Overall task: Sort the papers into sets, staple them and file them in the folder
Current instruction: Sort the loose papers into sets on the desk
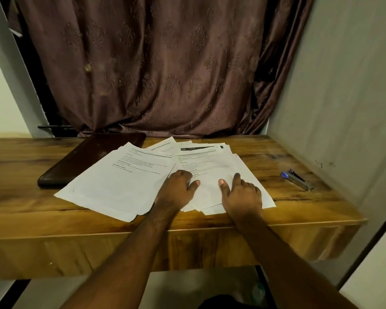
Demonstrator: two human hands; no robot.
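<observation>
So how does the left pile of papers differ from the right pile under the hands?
The left pile lies untouched and angled, overlapping the dark folder; the right pile is fanned out more loosely, with the left hand and right hand resting on it. Both are white printed sheets on the wooden table.

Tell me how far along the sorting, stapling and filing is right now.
Early. Done: one set of papers lies apart on the left, partly over the closed folder. In hand: the left hand and right hand rest on the loose fanned pile, apparently sorting it. Left: the stapler lies untouched at the right, so stapling and filing remain.
</observation>
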